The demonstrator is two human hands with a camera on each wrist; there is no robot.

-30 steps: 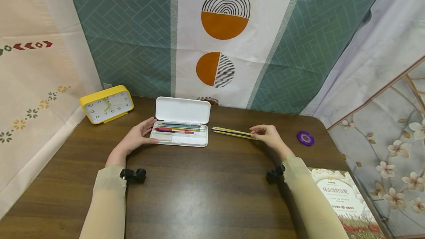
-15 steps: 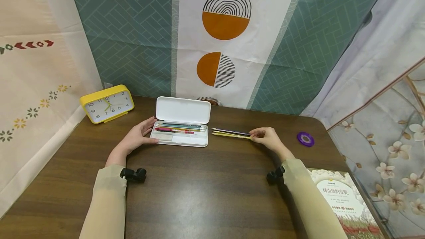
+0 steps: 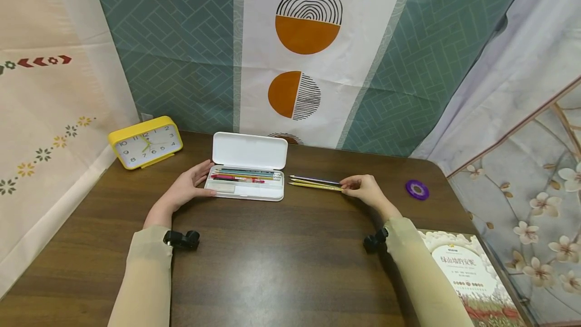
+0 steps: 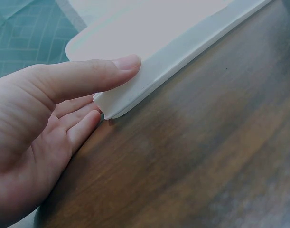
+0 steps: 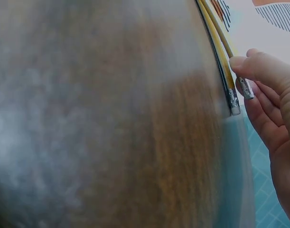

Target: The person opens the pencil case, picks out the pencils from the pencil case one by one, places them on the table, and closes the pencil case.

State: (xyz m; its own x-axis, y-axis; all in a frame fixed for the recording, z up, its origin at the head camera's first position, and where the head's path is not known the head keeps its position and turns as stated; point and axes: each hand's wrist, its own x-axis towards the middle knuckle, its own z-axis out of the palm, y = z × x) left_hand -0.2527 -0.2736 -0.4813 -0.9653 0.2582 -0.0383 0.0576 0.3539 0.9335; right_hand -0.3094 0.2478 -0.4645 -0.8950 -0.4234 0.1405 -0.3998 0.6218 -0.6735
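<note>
My left hand (image 3: 190, 184) holds the left end of an open white pencil case (image 3: 260, 197). Its thumb lies over the front rim and the fingers touch the end wall, as the left wrist view (image 4: 54, 104) shows. Inside are several pencils (image 3: 247, 171), a red pen (image 3: 222, 177) and a white block (image 3: 222, 187). Right of the case, a few loose pencils (image 3: 315, 182), yellow and dark, lie fanned with their tips toward it. My right hand (image 3: 366, 188) pinches a yellow pencil (image 5: 246, 89) near its silver ferrule; other pencil ends lie beside it.
A yellow alarm clock (image 3: 147, 144) stands at the back left. To the right are a purple ring-shaped object (image 3: 417, 189) and a book (image 3: 472, 271) at the table's edge. Patterned cloth (image 3: 190, 54) hangs behind the brown table (image 3: 272, 256).
The right hand has shifted slightly left and toward the body. The loose pencils, bunched earlier, now lie more spread out. The left hand and the case have stayed put.
</note>
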